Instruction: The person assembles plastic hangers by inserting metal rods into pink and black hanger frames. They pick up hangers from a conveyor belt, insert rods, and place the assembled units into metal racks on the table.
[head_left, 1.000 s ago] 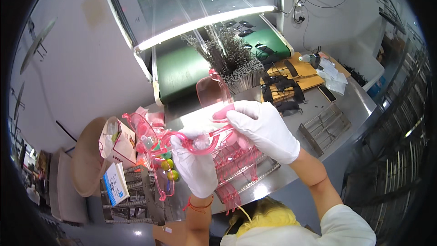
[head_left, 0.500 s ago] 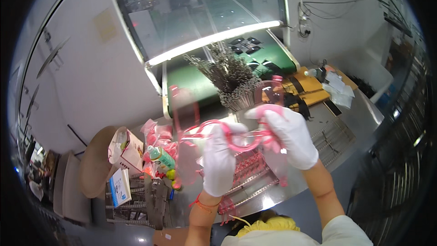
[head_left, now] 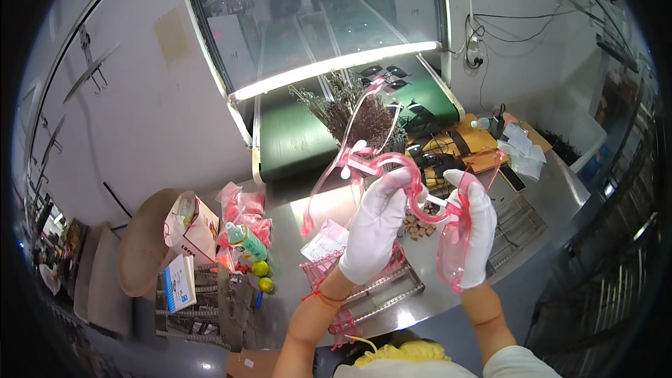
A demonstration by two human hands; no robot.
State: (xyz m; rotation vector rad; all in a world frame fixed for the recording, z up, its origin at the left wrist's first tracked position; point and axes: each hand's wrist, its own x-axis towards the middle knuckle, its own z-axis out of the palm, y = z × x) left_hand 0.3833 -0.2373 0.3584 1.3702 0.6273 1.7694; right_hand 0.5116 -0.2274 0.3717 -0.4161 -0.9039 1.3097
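From here I have left hand [head_left: 381, 227] and right hand [head_left: 479, 231] gripping a pink frame [head_left: 417, 180] above the table [head_left: 441, 299], inside its near edge.

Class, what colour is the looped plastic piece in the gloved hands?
Mostly pink; the looped plastic piece shows best in the head view.

A tube lamp [head_left: 336, 68] burns out to pure white, and glare spots the metal table [head_left: 406, 318]; the glass pane [head_left: 318, 10] carries dim reflections, the pink eyewear [head_left: 395, 159] looks fairly sharp, while fisheye distortion curves straight lines toward a black rim, where detail turns dark and soft
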